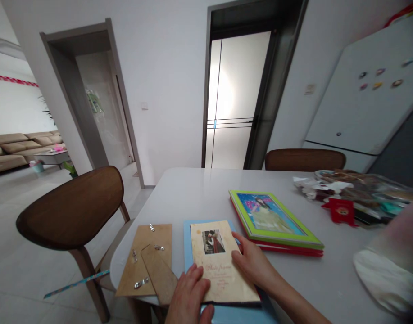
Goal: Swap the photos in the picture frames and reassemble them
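Note:
A cream printed insert sheet (pixel 223 274) with a small photo of people near its top lies on a light blue picture frame (pixel 187 243) at the table's near edge. My left hand (pixel 190 292) rests over the lower left side of the sheet, its fingers lying on it and the thumb apart near the bottom edge. At the sheet's right edge, my right hand (pixel 251 261) holds on with thumb and forefinger; its other fingers are partly hidden. Left of the frame lies a brown backing board (pixel 128 274) with several metal clips (pixel 141 283) and a stand leg (pixel 159 274).
A green-bordered picture frame (pixel 290 222) sits on red-edged items to the right. Beyond are a red packet (pixel 342 211) and plastic-wrapped things (pixel 368 189). A blurred pink and white shape (pixel 392 265) borders the right. Wooden chairs (pixel 74 207) stand around the white table (pixel 199 189).

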Tool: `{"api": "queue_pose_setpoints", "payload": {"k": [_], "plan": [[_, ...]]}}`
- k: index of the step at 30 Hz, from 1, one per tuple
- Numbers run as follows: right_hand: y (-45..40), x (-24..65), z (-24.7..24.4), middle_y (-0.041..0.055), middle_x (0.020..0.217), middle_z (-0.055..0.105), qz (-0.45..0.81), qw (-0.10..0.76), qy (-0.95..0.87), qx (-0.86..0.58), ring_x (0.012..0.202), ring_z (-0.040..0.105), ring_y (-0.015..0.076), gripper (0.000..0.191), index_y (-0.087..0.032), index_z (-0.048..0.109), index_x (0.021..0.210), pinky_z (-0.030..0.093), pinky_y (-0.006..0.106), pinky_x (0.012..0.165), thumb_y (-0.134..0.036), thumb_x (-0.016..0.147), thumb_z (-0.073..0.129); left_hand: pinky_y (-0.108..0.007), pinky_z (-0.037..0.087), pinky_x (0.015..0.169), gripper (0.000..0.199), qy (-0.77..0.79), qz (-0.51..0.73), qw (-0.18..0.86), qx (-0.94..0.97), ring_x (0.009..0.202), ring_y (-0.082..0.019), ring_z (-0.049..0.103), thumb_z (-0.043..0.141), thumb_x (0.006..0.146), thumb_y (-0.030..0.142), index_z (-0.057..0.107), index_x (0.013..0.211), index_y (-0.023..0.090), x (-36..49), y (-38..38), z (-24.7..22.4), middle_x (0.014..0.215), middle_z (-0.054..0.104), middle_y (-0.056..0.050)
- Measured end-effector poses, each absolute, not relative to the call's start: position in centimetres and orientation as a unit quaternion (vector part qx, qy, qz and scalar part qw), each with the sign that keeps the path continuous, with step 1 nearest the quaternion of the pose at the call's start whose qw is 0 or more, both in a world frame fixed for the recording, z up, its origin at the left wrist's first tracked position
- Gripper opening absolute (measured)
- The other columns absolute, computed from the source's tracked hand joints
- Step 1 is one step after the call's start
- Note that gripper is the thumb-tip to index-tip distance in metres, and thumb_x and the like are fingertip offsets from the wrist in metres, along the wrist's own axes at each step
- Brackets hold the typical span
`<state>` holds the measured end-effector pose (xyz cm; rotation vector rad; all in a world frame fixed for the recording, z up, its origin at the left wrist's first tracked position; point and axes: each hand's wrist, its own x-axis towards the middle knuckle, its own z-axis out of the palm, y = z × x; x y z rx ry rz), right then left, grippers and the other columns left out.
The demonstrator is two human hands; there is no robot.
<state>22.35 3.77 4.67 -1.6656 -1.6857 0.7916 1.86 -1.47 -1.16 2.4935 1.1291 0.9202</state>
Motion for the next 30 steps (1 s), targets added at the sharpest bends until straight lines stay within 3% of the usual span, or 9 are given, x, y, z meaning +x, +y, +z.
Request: {"api": "queue_pose_setpoints", "payload": {"k": [3,8,14,19,24,30], "plan": [[3.6,22.3,4.3,0.0098,0.094,0.062,0.151,0.229,-0.699,-0.661,0.084,0.058,0.0191,0.036,-0.015,0.051,0.102,0.040,0.027,0.070,-0.017,0.068,0.038,-0.051,0.036,0.090,0.038,0.407,0.259,0.125,0.867,0.113,-0.029,0.042,0.051,0.070,0.014,0.050,0.107,0.022,2.1,-1.6,0.1,0.119,0.051,-0.012],[2.9,22.0,4.5,0.0089,0.087,0.061,0.053,0.129,-0.701,-0.699,0.077,0.058,0.0215,0.026,-0.018,0.052,0.094,0.038,0.029,0.060,-0.025,0.073,0.037,-0.047,0.039,0.087,0.036,0.418,0.223,0.133,0.870,0.105,-0.027,0.050,0.051,0.067,0.013,0.052,0.102,0.021,2.6,-1.8,1.7,0.113,0.056,-0.011],[2.5,21.7,4.7,0.0094,0.086,0.059,0.037,0.102,-0.715,-0.691,0.078,0.057,0.0214,0.030,-0.018,0.053,0.099,0.036,0.028,0.059,-0.027,0.075,0.036,-0.046,0.037,0.089,0.036,0.442,0.264,0.108,0.850,0.107,-0.026,0.048,0.049,0.067,0.011,0.052,0.101,0.021,3.0,-2.3,1.3,0.114,0.055,-0.011],[2.5,21.9,4.6,0.0096,0.086,0.056,0.013,0.079,-0.721,-0.689,0.079,0.054,0.0233,0.030,-0.019,0.057,0.094,0.036,0.031,0.062,-0.030,0.072,0.040,-0.049,0.037,0.088,0.032,0.429,0.222,0.139,0.864,0.107,-0.027,0.048,0.049,0.065,0.010,0.053,0.095,0.021,2.9,-2.4,2.1,0.114,0.055,-0.010],[2.6,21.5,4.3,0.0123,0.103,0.052,-0.023,0.118,-0.732,-0.671,0.091,0.048,0.0246,0.048,-0.015,0.045,0.115,0.034,0.034,0.073,-0.024,0.068,0.044,-0.046,0.036,0.089,0.027,0.432,0.222,0.159,0.860,0.105,-0.025,0.048,0.049,0.064,0.011,0.054,0.088,0.021,3.0,-2.4,2.7,0.112,0.056,-0.009],[2.7,20.9,3.8,0.0061,0.108,0.053,-0.035,0.127,-0.795,-0.593,0.103,0.039,0.0247,0.031,-0.023,0.053,0.103,0.028,0.038,0.082,-0.026,0.076,0.038,-0.046,0.033,0.093,0.031,0.416,0.255,0.211,0.847,0.107,-0.025,0.047,0.051,0.065,0.014,0.057,0.094,0.022,2.3,-2.4,3.1,0.110,0.057,-0.009]]}}
